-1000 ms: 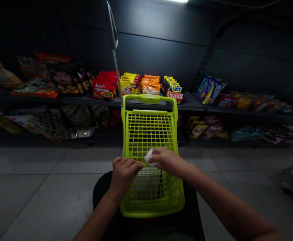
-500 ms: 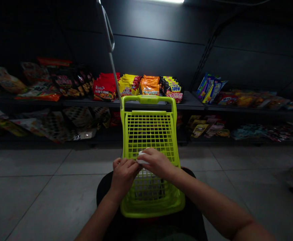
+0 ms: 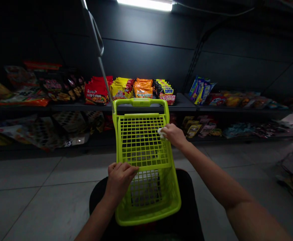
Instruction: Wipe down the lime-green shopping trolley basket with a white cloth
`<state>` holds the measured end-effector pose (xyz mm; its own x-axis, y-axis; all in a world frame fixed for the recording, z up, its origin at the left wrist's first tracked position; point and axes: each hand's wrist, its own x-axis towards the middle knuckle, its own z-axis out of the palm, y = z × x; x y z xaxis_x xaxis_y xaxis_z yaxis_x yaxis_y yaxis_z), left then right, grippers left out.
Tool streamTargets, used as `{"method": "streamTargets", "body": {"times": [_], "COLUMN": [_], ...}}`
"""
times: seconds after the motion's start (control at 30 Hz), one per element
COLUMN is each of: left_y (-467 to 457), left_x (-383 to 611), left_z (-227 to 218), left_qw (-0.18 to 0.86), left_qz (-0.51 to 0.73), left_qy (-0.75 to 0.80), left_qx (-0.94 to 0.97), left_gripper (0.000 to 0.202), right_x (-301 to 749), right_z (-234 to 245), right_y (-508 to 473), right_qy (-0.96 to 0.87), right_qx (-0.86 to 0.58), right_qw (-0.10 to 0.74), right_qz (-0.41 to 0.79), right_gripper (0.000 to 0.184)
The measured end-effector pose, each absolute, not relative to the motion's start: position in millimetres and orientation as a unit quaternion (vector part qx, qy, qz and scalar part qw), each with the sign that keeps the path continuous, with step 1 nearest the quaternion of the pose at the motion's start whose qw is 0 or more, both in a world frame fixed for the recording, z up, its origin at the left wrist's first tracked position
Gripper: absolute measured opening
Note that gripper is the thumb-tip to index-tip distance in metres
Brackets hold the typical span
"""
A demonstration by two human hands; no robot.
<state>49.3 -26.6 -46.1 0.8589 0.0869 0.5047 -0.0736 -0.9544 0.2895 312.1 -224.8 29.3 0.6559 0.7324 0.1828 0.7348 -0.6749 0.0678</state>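
Left hand closed on left end of crossbar of green basket — likely to steady it. Right hand pinched white wad, fingers narrow around it, at right side of basket's far lattice; wad bunched probably for firmer hold. Basket centred, apparently propped on dark-clad lap, likely for easy reach. Beyond — shelf with noodle packets in rows, presumably so fronts showed.
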Motion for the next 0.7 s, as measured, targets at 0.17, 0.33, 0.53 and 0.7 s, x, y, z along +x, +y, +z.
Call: {"method": "streamTargets", "body": {"times": [0.17,0.33,0.53,0.7], "left_y": [-22.2,-20.8,-25.1,-27.6], "left_x": [49.4,50.2,50.8,50.8], "left_z": [-49.8,-50.6,-45.4,-46.7], "left_qw": [0.131,0.14,0.155,0.145], "left_qz": [0.268,0.289,0.303,0.299], "left_qy": [0.001,-0.003,-0.009,-0.025], "left_qx": [0.954,0.947,0.94,0.943], "left_gripper": [0.016,0.019,0.013,0.011], "right_x": [333.3,241.0,193.6,218.9], "right_z": [30.4,0.4,-4.1,-3.1], "right_y": [-197.8,-246.7,-278.0,-203.6], "right_qy": [-0.308,-0.377,-0.497,-0.604], "right_qx": [-0.941,-0.919,-0.85,-0.777], "right_qw": [0.057,0.104,0.173,0.177], "right_qz": [-0.13,-0.048,-0.014,-0.035], "right_gripper": [0.028,0.029,0.023,0.018]}}
